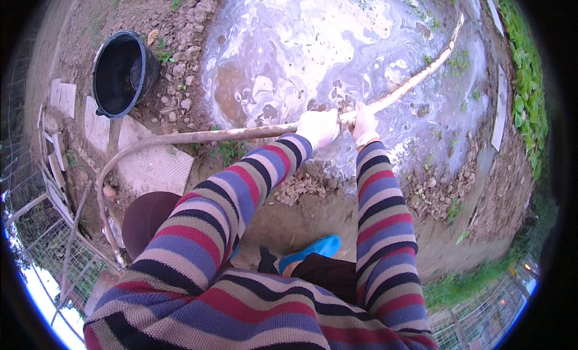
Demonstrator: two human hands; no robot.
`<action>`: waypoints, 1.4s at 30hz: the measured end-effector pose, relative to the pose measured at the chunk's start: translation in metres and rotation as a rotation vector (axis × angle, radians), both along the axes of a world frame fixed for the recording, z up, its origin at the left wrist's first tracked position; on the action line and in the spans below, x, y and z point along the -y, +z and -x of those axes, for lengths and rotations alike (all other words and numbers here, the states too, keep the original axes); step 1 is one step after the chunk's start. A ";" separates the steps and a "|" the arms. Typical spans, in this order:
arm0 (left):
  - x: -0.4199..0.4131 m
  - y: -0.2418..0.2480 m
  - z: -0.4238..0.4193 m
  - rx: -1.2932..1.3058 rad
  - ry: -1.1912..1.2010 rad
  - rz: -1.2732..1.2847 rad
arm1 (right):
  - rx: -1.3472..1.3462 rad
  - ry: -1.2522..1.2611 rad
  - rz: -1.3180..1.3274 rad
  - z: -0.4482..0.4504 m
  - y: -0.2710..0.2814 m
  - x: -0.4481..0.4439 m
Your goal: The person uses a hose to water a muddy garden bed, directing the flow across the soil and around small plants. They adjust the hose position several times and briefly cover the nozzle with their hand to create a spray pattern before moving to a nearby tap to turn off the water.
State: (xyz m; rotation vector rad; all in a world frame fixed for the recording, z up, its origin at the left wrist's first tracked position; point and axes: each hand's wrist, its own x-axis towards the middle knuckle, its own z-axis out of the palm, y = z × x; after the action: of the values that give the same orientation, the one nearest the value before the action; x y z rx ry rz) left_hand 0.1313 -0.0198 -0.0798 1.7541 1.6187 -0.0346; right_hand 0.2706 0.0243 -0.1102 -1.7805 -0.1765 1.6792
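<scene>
A long wooden pole point(253, 133) crosses in front of me and looks strongly bent in this wide view. My left hand point(319, 127), in a whitish glove, is closed around it near the middle. Just to the right, my right hand point(365, 125), also gloved, grips the same pole. The peeled, pale far end reaches up over a wide puddle point(289, 47) of murky water with whitish, swirling scum. Behind the left sleeve the other end curves down to the ground side at the left. Both palms are hidden from this angle.
A black bucket point(119, 77) lies tilted on the soil at upper left, near paving slabs point(156, 165). A dark brown rounded thing point(149, 221) shows beside my left arm. My blue shoe point(311, 251) stands on bare earth. White boards point(499, 108) edge leafy plants point(526, 88); a wire fence point(54, 246) stands left.
</scene>
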 end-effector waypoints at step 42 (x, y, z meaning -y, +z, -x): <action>0.026 0.007 0.009 0.257 -0.077 -0.171 | 0.055 0.012 -0.110 -0.071 -0.041 0.012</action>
State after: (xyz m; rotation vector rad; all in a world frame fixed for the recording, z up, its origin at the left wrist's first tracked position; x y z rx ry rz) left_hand 0.1225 -0.0460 -0.0731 1.8638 1.4011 0.2893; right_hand 0.3412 0.0121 -0.1510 -1.7478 -0.2994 1.5984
